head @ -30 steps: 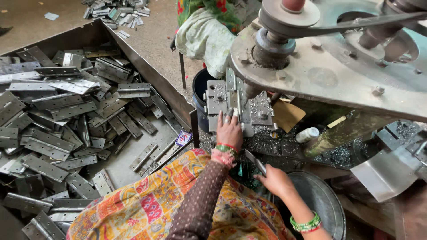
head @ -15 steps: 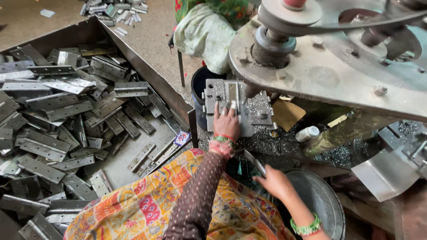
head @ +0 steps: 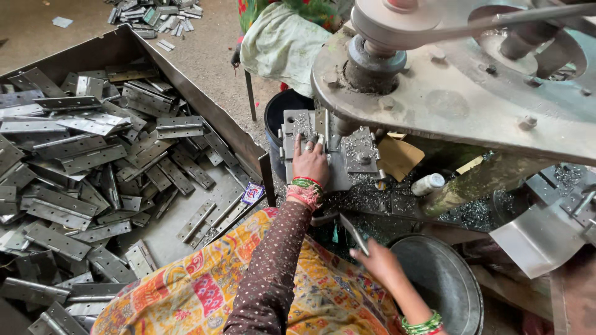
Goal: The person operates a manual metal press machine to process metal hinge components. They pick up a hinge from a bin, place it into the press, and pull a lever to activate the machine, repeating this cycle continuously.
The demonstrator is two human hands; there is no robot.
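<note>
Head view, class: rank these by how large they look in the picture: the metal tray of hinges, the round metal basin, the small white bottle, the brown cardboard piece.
1. Metal tray of hinges, by far the largest.
2. Round metal basin, partly cut off by the frame.
3. Brown cardboard piece, partly hidden under the machine.
4. Small white bottle, smallest.

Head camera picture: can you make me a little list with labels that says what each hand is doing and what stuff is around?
left hand: pressed flat on a metal hinge on the machine's work plate
right hand: holds a thin metal piece above a round metal basin
machine: big grey metal body with a pulley and belt on top
tray: large, on the left, full of grey hinges
metal shavings: scattered under the work plate
small white bottle: lying beside the machine
</note>
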